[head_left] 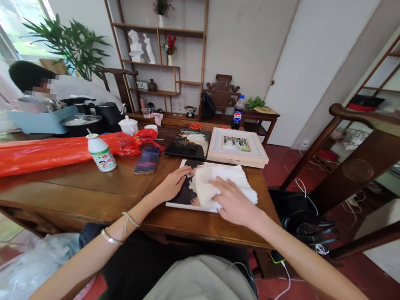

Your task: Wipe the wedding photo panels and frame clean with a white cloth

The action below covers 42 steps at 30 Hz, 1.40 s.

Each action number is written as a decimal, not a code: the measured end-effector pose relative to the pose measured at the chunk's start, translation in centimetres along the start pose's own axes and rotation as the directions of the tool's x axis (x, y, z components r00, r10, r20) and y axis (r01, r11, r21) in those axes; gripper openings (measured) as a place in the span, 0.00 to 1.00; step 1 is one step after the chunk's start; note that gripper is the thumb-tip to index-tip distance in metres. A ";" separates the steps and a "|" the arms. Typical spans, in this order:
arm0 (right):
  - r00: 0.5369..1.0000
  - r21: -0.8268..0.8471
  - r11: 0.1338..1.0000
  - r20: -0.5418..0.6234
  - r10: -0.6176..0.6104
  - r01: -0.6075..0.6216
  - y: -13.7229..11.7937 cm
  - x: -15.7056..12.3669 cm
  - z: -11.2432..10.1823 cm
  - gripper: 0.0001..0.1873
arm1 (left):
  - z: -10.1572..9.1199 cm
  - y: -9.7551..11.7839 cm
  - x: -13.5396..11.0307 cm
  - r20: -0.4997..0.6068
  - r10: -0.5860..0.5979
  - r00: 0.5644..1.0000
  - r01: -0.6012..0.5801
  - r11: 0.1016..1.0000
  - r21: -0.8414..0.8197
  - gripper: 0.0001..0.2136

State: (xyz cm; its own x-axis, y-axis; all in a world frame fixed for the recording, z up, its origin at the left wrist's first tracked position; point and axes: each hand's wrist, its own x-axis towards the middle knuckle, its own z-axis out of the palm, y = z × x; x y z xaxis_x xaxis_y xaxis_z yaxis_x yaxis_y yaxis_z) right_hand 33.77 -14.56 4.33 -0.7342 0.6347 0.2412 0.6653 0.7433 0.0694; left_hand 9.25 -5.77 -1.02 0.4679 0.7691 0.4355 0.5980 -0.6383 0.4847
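Note:
A flat picture panel (183,196) with a dark image and white edges lies on the wooden table in front of me. My left hand (175,183) rests on its left part, fingers stretched out. Against the panel's surface, my right hand (235,202) presses a bunched white cloth (205,183), its fingers closed on it. White material (242,178) covers the right part of the panel; I cannot tell whether it is all the same cloth. Just behind lie a dark picture (180,142) with a pale patch and a white frame (259,152) around a small photo.
Left on the table (123,194) are a white bottle (101,153), a phone (147,160) and a long red-wrapped bundle (36,149). A cola bottle (238,113) and orange scissors (196,126) stand farther back. A person (85,89) leans at far left; a wooden chair (358,162) is at right.

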 end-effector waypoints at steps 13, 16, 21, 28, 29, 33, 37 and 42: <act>0.991 -0.028 0.992 -0.054 0.120 -0.122 4.6 2.3 0.2 0.10 | -0.1 0.1 0.0 -0.004 -0.005 1.000 0.005 1.000 -0.015 0.19; 0.984 -0.052 0.985 -0.071 0.163 -0.167 4.8 2.4 0.9 0.11 | 0.0 0.1 0.0 -0.005 -0.006 1.000 0.006 1.000 -0.014 0.19; 0.994 -0.034 0.996 -0.068 0.082 -0.085 2.3 1.2 0.8 0.12 | 0.1 0.0 0.0 -0.005 -0.010 1.000 0.010 1.000 -0.018 0.20; 0.997 0.000 0.997 -0.013 -0.073 0.073 -0.8 -0.3 -0.8 0.15 | 0.0 0.1 0.0 -0.008 -0.001 1.000 0.001 1.000 -0.013 0.19; 0.998 0.004 0.998 -0.005 -0.060 0.060 -0.3 -0.1 -0.9 0.14 | 0.0 0.1 0.0 -0.008 -0.002 1.000 0.002 1.000 -0.011 0.19; 0.994 -0.052 0.993 0.020 0.103 -0.102 2.8 1.3 -0.9 0.12 | -0.1 0.2 0.0 -0.015 -0.018 1.000 0.018 1.000 -0.013 0.19; 0.972 -0.121 0.964 -0.007 0.236 -0.235 4.6 2.2 -0.3 0.14 | -0.1 0.3 0.0 -0.024 -0.021 0.999 0.020 1.000 -0.022 0.19; 0.996 -0.096 0.993 0.035 0.077 -0.073 2.1 1.3 -0.7 0.12 | 0.1 0.1 0.0 -0.023 -0.004 1.000 0.004 1.000 -0.026 0.19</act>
State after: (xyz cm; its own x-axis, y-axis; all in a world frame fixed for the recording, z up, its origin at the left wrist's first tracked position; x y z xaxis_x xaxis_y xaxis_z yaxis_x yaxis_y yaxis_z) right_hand 34.37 -12.32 5.47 -0.6851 0.6969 0.2120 0.7273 0.6710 0.1443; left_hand 9.37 -5.86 -1.03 0.4504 0.7709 0.4505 0.5830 -0.6360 0.5056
